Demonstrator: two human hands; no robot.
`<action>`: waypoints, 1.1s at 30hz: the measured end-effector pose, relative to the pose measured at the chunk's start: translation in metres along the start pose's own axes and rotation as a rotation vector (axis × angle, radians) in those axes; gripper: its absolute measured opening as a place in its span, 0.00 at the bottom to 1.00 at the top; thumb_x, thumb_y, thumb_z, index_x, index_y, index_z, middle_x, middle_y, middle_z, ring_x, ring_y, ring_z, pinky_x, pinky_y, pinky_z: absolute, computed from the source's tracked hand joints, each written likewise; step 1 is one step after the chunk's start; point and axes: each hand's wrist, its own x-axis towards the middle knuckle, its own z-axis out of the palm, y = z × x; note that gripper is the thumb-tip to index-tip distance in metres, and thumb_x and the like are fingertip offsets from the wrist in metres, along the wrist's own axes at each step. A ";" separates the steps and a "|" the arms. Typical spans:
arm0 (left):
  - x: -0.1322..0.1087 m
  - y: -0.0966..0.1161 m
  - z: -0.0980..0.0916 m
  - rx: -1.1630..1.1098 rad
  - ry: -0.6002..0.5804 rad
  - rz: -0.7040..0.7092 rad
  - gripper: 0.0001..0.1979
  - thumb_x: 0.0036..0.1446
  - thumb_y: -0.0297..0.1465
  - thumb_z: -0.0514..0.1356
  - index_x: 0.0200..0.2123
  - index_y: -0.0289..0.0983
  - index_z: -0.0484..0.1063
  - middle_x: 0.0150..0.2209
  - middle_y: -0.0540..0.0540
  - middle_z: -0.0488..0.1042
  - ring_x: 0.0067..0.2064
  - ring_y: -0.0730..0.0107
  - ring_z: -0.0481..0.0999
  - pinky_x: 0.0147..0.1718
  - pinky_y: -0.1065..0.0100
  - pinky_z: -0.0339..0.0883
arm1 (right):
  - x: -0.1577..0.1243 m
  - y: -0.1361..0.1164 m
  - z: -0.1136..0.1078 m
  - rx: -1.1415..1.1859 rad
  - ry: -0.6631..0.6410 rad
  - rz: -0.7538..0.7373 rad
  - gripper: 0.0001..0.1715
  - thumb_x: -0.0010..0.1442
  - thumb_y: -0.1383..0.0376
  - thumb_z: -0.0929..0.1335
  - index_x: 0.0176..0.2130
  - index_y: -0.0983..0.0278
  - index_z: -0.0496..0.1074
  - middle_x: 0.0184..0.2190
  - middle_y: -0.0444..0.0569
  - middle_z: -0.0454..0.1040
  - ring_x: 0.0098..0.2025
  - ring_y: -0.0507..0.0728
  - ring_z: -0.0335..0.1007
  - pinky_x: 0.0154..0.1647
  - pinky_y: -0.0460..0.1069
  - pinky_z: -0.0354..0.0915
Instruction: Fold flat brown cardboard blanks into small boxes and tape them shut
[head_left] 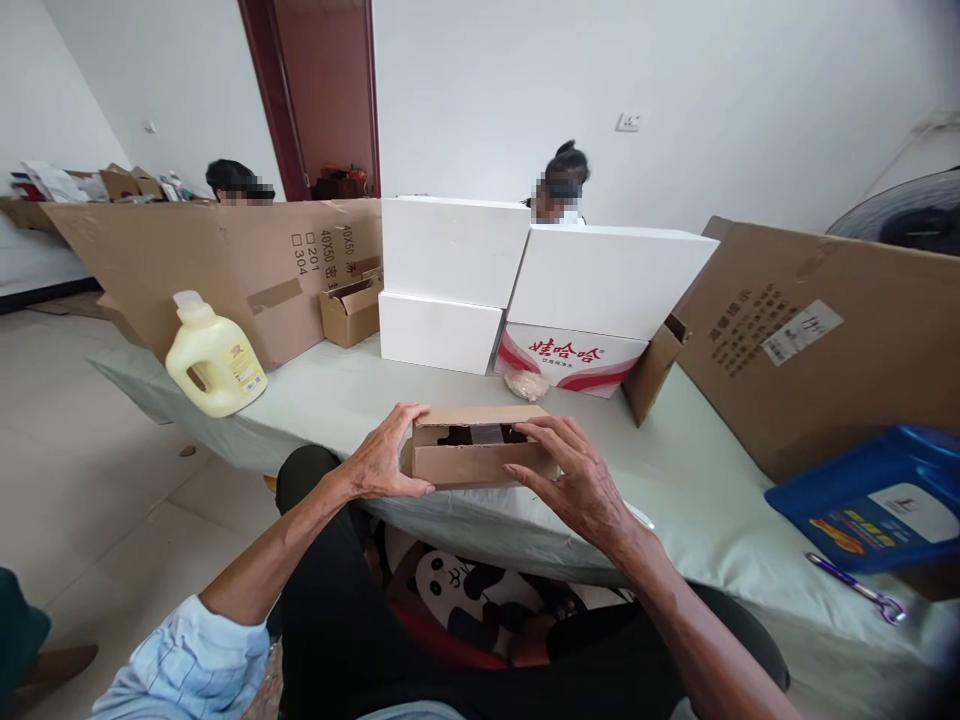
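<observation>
A small brown cardboard box sits at the table's near edge, in front of me. Its long top side is partly open, and dark contents with a clear, shiny strip show inside; their kind I cannot make out. My left hand grips the left end, thumb at the front and fingers behind. Over the right end bends my right hand, its thumb on the front wall and its fingertips by the opening. Just behind the box lies a small pale bundle, its kind unclear.
White boxes and a red-and-white carton stand stacked behind. To the left are a yellow jug and a large carton. A blue jug and a purple-handled tool lie right. Two people sit beyond the boxes.
</observation>
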 end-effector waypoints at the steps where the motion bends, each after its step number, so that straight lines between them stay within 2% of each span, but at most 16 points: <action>1: 0.000 0.000 0.000 -0.003 -0.003 -0.002 0.56 0.45 0.36 0.79 0.73 0.44 0.55 0.68 0.35 0.65 0.68 0.40 0.70 0.64 0.44 0.71 | 0.002 0.001 0.002 -0.006 -0.019 0.003 0.20 0.74 0.55 0.72 0.60 0.60 0.75 0.51 0.57 0.80 0.51 0.68 0.75 0.51 0.62 0.74; 5: -0.001 -0.001 0.000 -0.006 -0.006 -0.015 0.57 0.45 0.37 0.79 0.73 0.44 0.55 0.68 0.34 0.65 0.68 0.40 0.70 0.65 0.43 0.70 | 0.008 0.002 0.007 -0.002 -0.094 0.057 0.17 0.73 0.55 0.73 0.55 0.60 0.76 0.47 0.55 0.82 0.48 0.68 0.77 0.47 0.62 0.74; 8: -0.001 0.001 -0.001 -0.005 -0.014 -0.019 0.56 0.47 0.37 0.78 0.74 0.44 0.54 0.69 0.34 0.64 0.68 0.40 0.70 0.64 0.43 0.70 | 0.009 0.000 0.010 0.065 -0.119 0.114 0.16 0.73 0.57 0.73 0.56 0.58 0.76 0.48 0.53 0.83 0.48 0.67 0.79 0.49 0.61 0.74; 14: -0.002 0.001 -0.001 0.004 -0.012 -0.001 0.57 0.46 0.37 0.79 0.74 0.45 0.54 0.68 0.35 0.65 0.68 0.40 0.70 0.64 0.43 0.71 | 0.011 -0.002 0.018 0.267 -0.058 0.202 0.18 0.71 0.60 0.74 0.59 0.55 0.75 0.50 0.49 0.85 0.49 0.64 0.82 0.55 0.61 0.75; 18: -0.002 -0.001 -0.001 0.014 -0.007 0.018 0.57 0.46 0.38 0.79 0.74 0.44 0.54 0.69 0.34 0.64 0.69 0.40 0.70 0.65 0.43 0.71 | 0.015 -0.006 0.019 0.362 -0.019 0.257 0.15 0.70 0.62 0.73 0.56 0.54 0.77 0.47 0.48 0.86 0.46 0.61 0.82 0.54 0.59 0.76; 22: -0.002 -0.002 0.000 0.060 0.001 0.056 0.57 0.46 0.38 0.80 0.74 0.43 0.54 0.72 0.32 0.60 0.74 0.36 0.64 0.69 0.40 0.68 | 0.020 -0.008 0.018 0.407 -0.003 0.270 0.15 0.69 0.64 0.72 0.55 0.54 0.78 0.44 0.46 0.85 0.44 0.58 0.81 0.51 0.56 0.77; 27: -0.002 0.002 0.000 0.145 0.000 0.061 0.57 0.47 0.39 0.80 0.74 0.44 0.54 0.75 0.29 0.55 0.75 0.32 0.61 0.69 0.36 0.66 | 0.022 -0.007 0.017 0.412 0.022 0.294 0.20 0.68 0.64 0.72 0.58 0.56 0.77 0.40 0.46 0.83 0.42 0.58 0.81 0.50 0.55 0.77; 30: -0.001 0.005 0.000 0.180 -0.012 0.071 0.54 0.49 0.38 0.79 0.74 0.45 0.55 0.75 0.31 0.58 0.74 0.34 0.64 0.70 0.37 0.66 | 0.024 -0.003 0.017 0.363 -0.001 0.297 0.17 0.68 0.61 0.72 0.55 0.58 0.79 0.38 0.46 0.82 0.40 0.59 0.79 0.48 0.56 0.77; 33: 0.000 0.007 0.000 0.219 -0.015 0.086 0.53 0.51 0.38 0.77 0.75 0.46 0.55 0.74 0.32 0.60 0.74 0.34 0.64 0.70 0.38 0.65 | 0.026 -0.001 0.018 0.314 -0.034 0.260 0.10 0.69 0.61 0.71 0.48 0.58 0.82 0.35 0.47 0.81 0.38 0.59 0.78 0.43 0.54 0.75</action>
